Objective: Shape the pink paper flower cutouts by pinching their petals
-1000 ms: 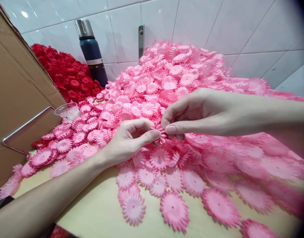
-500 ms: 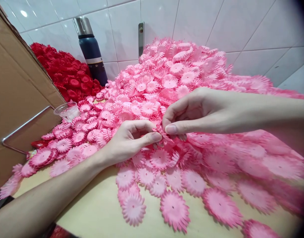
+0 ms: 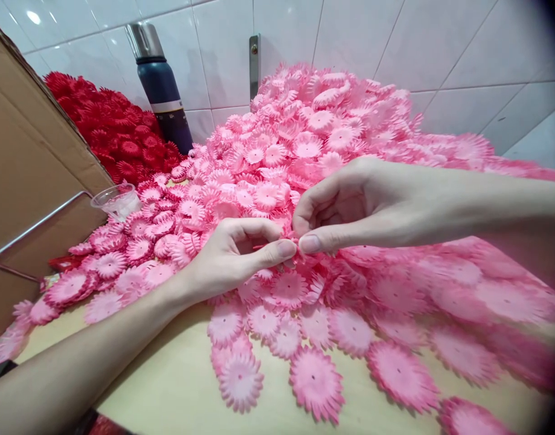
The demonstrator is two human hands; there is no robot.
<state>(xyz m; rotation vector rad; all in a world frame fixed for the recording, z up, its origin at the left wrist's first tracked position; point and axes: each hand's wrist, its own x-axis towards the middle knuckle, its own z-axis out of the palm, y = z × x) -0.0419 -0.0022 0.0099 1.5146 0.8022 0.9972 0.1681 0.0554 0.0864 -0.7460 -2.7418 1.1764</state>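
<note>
My left hand [image 3: 234, 257] and my right hand [image 3: 349, 205] meet above a big heap of pink fabric flower petals [image 3: 313, 139]. Both pinch one small pink flower piece [image 3: 294, 249] between thumb and forefinger, thumb tips almost touching. The piece is mostly hidden by the fingers. Flat pink petals [image 3: 316, 380] lie spread on the pale yellow table [image 3: 177, 386] just below my hands.
A heap of red petals [image 3: 114, 130] lies at the back left beside a dark blue flask [image 3: 162, 90] with a steel cap. A clear plastic cup [image 3: 116, 200] and a cardboard box [image 3: 28, 169] with a metal bar stand at the left. White tiled wall behind.
Both hands keep pinching the same small piece, fingertips shifting slightly together. The view has drifted a little right and down.
</note>
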